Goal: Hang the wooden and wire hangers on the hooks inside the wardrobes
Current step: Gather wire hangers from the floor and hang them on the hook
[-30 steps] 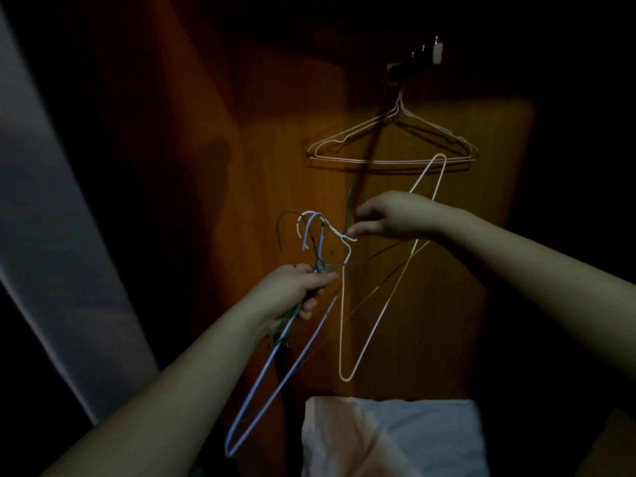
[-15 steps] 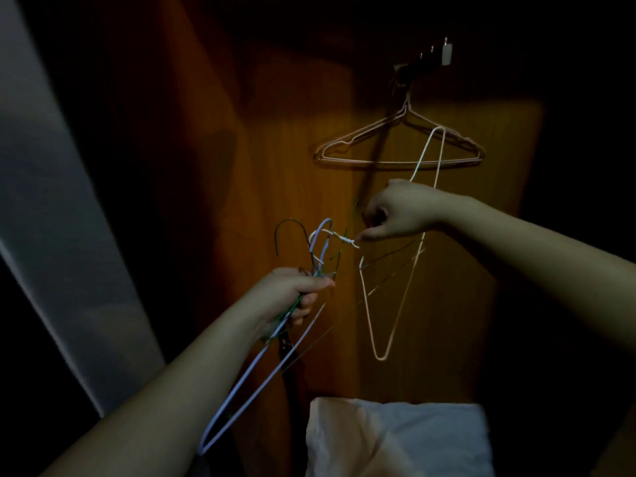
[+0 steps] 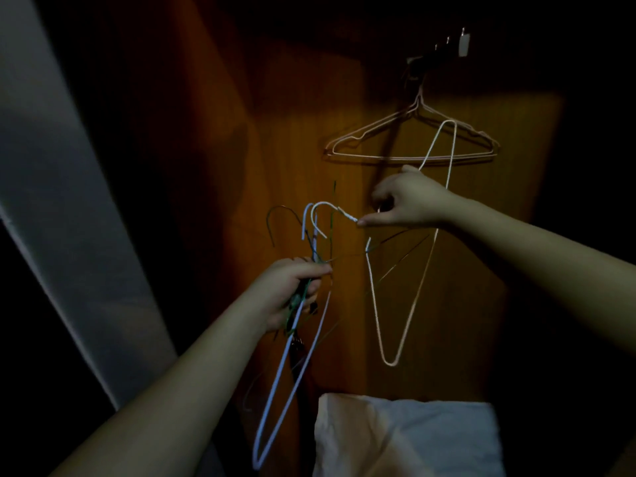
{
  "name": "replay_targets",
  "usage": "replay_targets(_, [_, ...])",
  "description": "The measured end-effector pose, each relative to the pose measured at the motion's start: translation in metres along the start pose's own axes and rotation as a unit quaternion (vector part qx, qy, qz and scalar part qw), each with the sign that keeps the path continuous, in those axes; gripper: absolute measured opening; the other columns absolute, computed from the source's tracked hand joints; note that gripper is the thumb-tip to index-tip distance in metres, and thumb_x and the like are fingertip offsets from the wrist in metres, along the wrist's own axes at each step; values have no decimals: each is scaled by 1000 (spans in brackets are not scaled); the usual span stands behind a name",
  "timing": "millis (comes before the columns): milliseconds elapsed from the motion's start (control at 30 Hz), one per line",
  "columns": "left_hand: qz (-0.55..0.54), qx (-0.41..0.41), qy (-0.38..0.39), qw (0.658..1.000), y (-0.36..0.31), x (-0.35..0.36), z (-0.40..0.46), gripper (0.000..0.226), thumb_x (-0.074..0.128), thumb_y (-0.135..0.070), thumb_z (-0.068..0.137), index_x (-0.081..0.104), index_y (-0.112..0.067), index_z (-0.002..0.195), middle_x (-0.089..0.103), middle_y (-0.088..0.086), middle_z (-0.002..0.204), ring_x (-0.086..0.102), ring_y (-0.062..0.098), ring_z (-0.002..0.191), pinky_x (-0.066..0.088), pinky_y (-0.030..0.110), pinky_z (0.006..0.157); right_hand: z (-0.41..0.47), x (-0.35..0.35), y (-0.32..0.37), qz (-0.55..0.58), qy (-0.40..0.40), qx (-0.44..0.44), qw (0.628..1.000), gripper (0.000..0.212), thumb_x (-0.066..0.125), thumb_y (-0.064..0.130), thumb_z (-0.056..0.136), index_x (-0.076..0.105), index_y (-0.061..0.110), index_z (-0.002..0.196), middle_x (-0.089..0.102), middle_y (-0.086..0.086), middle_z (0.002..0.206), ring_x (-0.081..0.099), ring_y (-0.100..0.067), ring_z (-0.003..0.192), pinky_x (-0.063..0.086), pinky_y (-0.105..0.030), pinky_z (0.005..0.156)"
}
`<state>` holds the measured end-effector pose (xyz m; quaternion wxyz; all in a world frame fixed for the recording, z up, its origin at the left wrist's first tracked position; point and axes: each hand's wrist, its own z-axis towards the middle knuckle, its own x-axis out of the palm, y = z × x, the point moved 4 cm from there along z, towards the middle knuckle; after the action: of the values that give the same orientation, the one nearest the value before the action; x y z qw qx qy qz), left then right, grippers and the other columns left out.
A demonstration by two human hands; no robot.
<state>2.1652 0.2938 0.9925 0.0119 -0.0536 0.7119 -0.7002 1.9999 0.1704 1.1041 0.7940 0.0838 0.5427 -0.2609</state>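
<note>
My left hand (image 3: 290, 290) grips a bundle of wire hangers by their necks; a pale blue hanger (image 3: 285, 376) dangles from it toward the lower left and dark green hangers (image 3: 328, 228) stick up beside it. My right hand (image 3: 409, 201) pinches the twisted neck of a white wire hanger (image 3: 418, 280), which hangs turned on its side with one corner pointing down. Its curved top is still among the bundle's hook ends. Above, a pinkish wire hanger (image 3: 411, 142) hangs from a hook rack (image 3: 444, 51) on the wardrobe's wooden back panel.
The lit wooden panel (image 3: 296, 149) fills the middle; its surroundings are dark. A grey wardrobe door or side wall (image 3: 58, 187) slants down the left. A folded white cloth (image 3: 406, 438) lies at the bottom, below the dangling hangers.
My right hand has risen and moved right with the white hanger, drawing its neck away from the bundle. The hanger has swung more upright. My left hand stays about where it was.
</note>
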Motion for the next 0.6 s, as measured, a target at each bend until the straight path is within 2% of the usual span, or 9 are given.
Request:
replay_targets(67, [-9,0,-2,1000,3,-3,2,16,59,-12,91,53,-10,76,38,1,48,27,12,35,23,19,39,2,-2,-4,23,-51,25,998,71,34,81,68,61,17,76,60,1,76,53,-12,71,30,-34,88])
replay_targets(133, [-11,-2,2,1000,6,-5,3,25,59,-12,91,55,-13,66,38,1,48,26,12,36,24,18,38,1,-4,-6,61,-59,59,995,67,38,78,71,58,13,71,54,-1,69,48,-12,63,32,-34,80])
replay_targets(233, [-1,6,1,1000,13,-5,5,19,58,-11,91,56,-12,72,38,1,47,25,13,37,22,19,40,2,0,-18,106,-44,121,986,72,44,74,75,65,5,82,58,-9,70,53,-19,63,40,-32,63])
replay_targets(333, [12,10,-7,1000,22,-5,7,11,57,-9,92,53,-9,81,38,1,47,26,14,38,20,23,42,1,2,-29,141,-41,172,974,65,49,68,84,66,6,87,50,-4,62,47,-15,56,32,-27,51])
replay_targets(500, [1,-8,-20,1000,36,-12,14,20,60,-12,87,47,-10,72,30,5,49,24,15,38,17,22,41,-4,0,-45,217,-74,218,949,50,49,64,89,53,20,65,43,3,57,40,-11,51,28,-26,50])
replay_targets(600, [-25,-30,-11,999,43,-15,19,19,63,-18,79,46,-12,75,28,1,45,24,12,34,16,19,39,-6,7,-60,249,-91,258,929,44,47,66,89,52,28,68,45,5,60,42,-10,53,30,-25,52])
